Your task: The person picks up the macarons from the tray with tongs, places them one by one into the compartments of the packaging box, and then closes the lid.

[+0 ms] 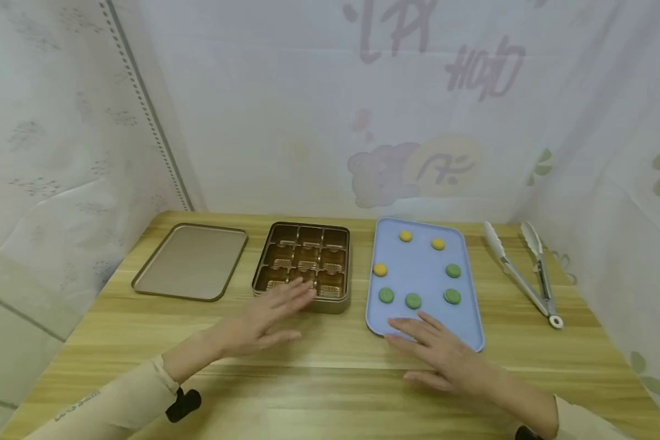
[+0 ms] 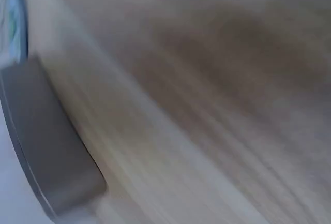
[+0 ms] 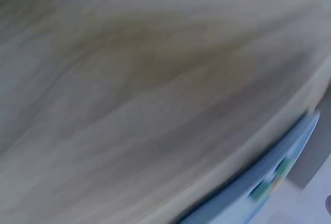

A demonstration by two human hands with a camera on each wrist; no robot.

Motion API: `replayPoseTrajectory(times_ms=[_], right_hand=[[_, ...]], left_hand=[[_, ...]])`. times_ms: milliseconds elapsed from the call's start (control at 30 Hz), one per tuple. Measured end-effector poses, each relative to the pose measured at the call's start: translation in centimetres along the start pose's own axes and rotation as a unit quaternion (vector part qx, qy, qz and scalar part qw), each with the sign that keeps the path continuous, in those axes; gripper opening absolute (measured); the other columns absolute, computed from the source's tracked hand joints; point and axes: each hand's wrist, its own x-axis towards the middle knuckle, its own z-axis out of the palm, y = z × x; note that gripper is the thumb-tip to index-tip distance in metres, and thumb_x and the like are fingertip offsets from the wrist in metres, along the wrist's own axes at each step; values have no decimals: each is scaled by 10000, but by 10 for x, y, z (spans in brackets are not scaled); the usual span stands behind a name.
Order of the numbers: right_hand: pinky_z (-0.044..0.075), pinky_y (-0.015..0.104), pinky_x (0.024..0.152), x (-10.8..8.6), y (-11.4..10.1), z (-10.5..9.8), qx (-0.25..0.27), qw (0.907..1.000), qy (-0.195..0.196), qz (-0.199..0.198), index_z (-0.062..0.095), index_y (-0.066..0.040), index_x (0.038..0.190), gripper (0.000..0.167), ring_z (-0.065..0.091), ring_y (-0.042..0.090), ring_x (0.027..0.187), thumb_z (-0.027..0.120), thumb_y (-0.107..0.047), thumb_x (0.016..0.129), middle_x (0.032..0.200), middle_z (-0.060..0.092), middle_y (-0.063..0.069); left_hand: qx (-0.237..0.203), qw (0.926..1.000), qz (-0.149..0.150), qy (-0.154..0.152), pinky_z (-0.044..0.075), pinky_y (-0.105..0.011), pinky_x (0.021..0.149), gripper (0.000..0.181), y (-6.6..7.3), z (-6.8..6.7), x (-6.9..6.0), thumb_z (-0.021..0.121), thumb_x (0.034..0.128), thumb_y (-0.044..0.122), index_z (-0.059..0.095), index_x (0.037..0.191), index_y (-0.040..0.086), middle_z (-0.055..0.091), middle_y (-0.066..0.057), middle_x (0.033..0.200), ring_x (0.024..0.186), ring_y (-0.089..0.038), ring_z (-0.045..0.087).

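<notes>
In the head view my left hand (image 1: 264,321) is stretched out, its fingers overlapping the front edge of a brown baking pan (image 1: 335,304) with a grid of square compartments. Whether it touches the pan I cannot tell. My right hand (image 1: 437,351) has its fingers extended over the near edge of a blue tray (image 1: 423,256). Neither hand holds anything. Several small round pieces lie on the tray: yellow ones (image 1: 405,236) toward the back and left, green ones (image 1: 413,300) toward the front and right. The left wrist view shows the pan's side wall (image 2: 51,136); the right wrist view shows the tray's edge (image 3: 243,193).
A flat, shallow gold-brown tray or lid (image 1: 192,260) lies left of the pan. Metal tongs (image 1: 528,281) with whitish tips lie spread to the right of the blue tray. The wooden table (image 1: 319,391) is backed by a printed cloth (image 1: 264,122) on several sides.
</notes>
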Motion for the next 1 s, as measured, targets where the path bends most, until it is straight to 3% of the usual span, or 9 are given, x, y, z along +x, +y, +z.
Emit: replayPoseTrajectory(times_ms=[100, 267, 367, 467, 600, 700, 800, 900, 1000], right_hand=[[234, 287, 1148, -8, 21, -5, -47, 9964, 707, 456, 569, 13, 1272, 531, 530, 293, 1149, 501, -412, 962, 1285, 551, 183], [329, 188, 1049, -34, 65, -15, -90, 9713, 1633, 1728, 575, 102, 1195, 553, 520, 373, 1065, 546, -390, 944, 1164, 564, 276], [390, 407, 1014, -54, 88, -28, -336, 9394, 1817, 2887, 538, 133, 1206, 504, 483, 464, 1072, 661, -241, 892, 1168, 541, 330], [387, 643, 871, -72, 108, -46, -502, 8925, 1583, 4194, 457, 154, 1265, 571, 443, 543, 1062, 691, -168, 857, 1194, 489, 385], [398, 590, 702, -92, 131, -63, -559, 8319, 1046, 5421, 473, 151, 1055, 521, 439, 519, 900, 641, -315, 896, 971, 494, 364], [359, 587, 702, -104, 143, -71, -454, 8020, 609, 5925, 433, 120, 978, 576, 396, 547, 956, 633, -411, 880, 957, 459, 372], [317, 703, 842, -114, 151, -77, -124, 7718, 85, 6357, 321, 177, 1272, 826, 228, 626, 1171, 598, -491, 875, 1228, 317, 482], [322, 731, 855, -119, 156, -82, 62, 7509, -338, 6596, 113, 210, 1390, 1009, 187, 659, 1174, 571, -530, 878, 1291, 189, 532], [381, 699, 818, -121, 157, -86, 54, 7406, -629, 6690, 79, 251, 1367, 1060, 273, 661, 1107, 556, -558, 875, 1259, 222, 541]], left_hand=[[-900, 9866, -1158, 711, 223, -428, 1143, 618, -26, -4, 2, 546, 961, 221, 267, 1483, 46, 270, -145, 1522, 1379, -346, 295], [-1907, 9328, -2757, 1321, 277, -526, 1097, 581, -69, -9, -1, 459, 1007, 219, 206, 1492, 22, 211, -189, 1534, 1404, -369, 219], [-2188, 9087, -3278, 1375, 250, -550, 1102, 598, -86, -10, -3, 415, 1021, 268, 162, 1495, 4, 160, -211, 1540, 1400, -409, 184], [-2262, 8943, -3617, 1353, 269, -546, 1097, 620, -94, -9, -1, 382, 1025, 323, 135, 1499, 7, 148, -216, 1541, 1377, -428, 241], [-2185, 8868, -3882, 1229, 250, -528, 1113, 624, -99, -3, 4, 335, 1031, 356, 117, 1500, 8, 138, -211, 1545, 1389, -410, 222], [-2079, 8860, -3968, 1198, 200, -519, 1134, 586, -101, 4, 9, 322, 1039, 312, 136, 1495, -8, 156, -220, 1538, 1409, -390, 166], [-2033, 8853, -3990, 1257, 193, -509, 1139, 531, -103, 10, 14, 320, 1043, 231, 168, 1487, -17, 192, -225, 1527, 1405, -387, 185], [-2082, 8827, -3997, 1331, 199, -496, 1142, 497, -104, 16, 19, 317, 1041, 171, 187, 1485, -10, 211, -213, 1525, 1403, -376, 204], [-2242, 8790, -3972, 1387, 193, -490, 1146, 488, -103, 19, 23, 309, 1040, 138, 180, 1485, -12, 197, -209, 1531, 1409, -369, 192]])
